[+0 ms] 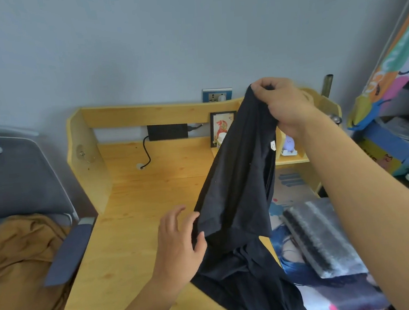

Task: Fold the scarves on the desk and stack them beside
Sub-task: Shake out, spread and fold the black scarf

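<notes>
You are holding a dark scarf (235, 177) up in the middle of the frame; your right hand (280, 106), upper right of centre, is pinching its top edge with fingers curled round the cloth; your left hand (179, 243), lower centre, is lying with loose, spread fingers against the scarf's left edge, the thumb touching the fabric, not clearly gripping it. The lower part of the scarf is trailing down onto the bench (130, 223) at the bottom centre.

The cloth is hanging in soft folds and looks thin and light, so it is likely limp and somewhat slippery; it is going to sag wherever you are not supporting it. You are best taking hold at two corners along one edge, so it hangs flat before you lay it down; a small white tag (273, 146) near the upper right edge may help you find a hem.

The bench is smooth pale wood, bare on its left half; a folded grey striped cloth (322, 238) is lying at the lower right on a printed mat (285, 187), a likely place for the stack. A chair (15, 176) with a brown cloth (18, 270) on it is standing at the left; shelves (393, 126) are filling the right edge; a blue-grey wall (138, 37) is behind.
</notes>
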{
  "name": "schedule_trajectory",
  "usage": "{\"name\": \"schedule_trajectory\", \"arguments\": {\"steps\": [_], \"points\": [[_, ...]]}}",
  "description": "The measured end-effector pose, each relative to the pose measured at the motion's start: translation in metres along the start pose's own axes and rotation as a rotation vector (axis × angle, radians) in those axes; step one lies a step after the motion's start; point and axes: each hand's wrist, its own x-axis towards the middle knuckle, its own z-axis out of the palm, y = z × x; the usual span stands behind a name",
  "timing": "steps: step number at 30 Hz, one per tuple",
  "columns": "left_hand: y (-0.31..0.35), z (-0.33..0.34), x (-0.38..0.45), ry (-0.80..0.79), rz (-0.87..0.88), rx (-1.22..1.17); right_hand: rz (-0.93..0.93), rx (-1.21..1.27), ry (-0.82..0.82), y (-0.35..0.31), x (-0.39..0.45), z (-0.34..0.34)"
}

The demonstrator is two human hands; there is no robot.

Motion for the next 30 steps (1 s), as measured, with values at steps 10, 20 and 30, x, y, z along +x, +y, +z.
{"name": "schedule_trajectory", "arguments": {"steps": [10, 20, 30], "points": [[0.082, 0.036, 0.069, -0.318, -0.392, -0.516, -0.068, -0.086, -0.15, -0.009, -0.014, 0.002], [0.006, -0.004, 0.056, -0.132, -0.482, -0.301, -0.037, 0.04, -0.385, -0.004, -0.019, -0.026], [0.029, -0.058, 0.141, -0.678, -0.208, -0.691, -0.119, -0.036, -0.584, -0.009, -0.019, -0.009]]}}
